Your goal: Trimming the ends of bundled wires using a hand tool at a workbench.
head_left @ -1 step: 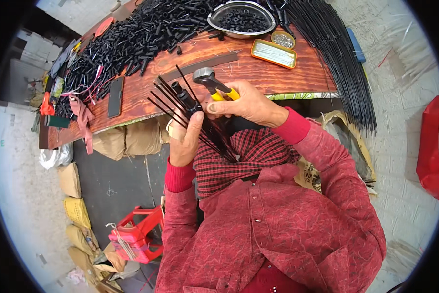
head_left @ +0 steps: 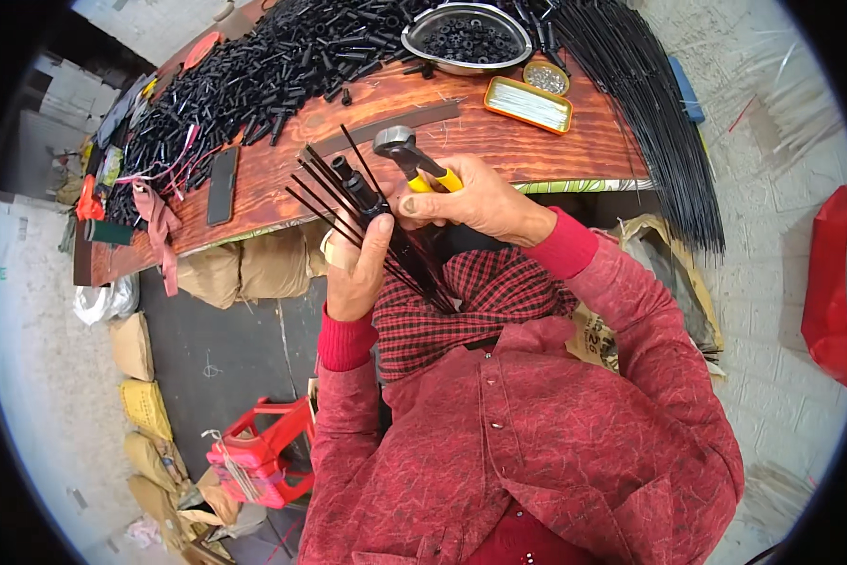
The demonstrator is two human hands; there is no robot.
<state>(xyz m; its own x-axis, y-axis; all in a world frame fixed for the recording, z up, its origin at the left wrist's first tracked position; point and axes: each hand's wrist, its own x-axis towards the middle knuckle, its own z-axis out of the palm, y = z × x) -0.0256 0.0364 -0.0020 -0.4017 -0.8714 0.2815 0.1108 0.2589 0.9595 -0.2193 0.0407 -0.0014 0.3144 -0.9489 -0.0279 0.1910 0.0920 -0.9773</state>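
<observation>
Closed round a bundle of thin black rods (head_left: 322, 218), my left hand (head_left: 353, 282) also grips a black ribbed plastic tube (head_left: 354, 185) among them. The rods fan out at the upper end, and their lower ends run down to my lap on the checked cloth (head_left: 499, 292). My right hand (head_left: 480, 198) is shut on end-cutting pincers (head_left: 409, 155) with yellow handles, whose metal head points up and left above the table edge. My right fingertips come close beside the tube; whether they pinch something small there is hidden.
The wooden table (head_left: 386, 99) carries a heap of black plastic tubes (head_left: 254, 85), a metal bowl (head_left: 461, 68) of black rings, a yellow tray (head_left: 529, 104) of pale pins, a small round tin (head_left: 547, 77), a dark phone (head_left: 222, 186) and long black rods (head_left: 663, 132). A red stool (head_left: 263, 452) stands lower left.
</observation>
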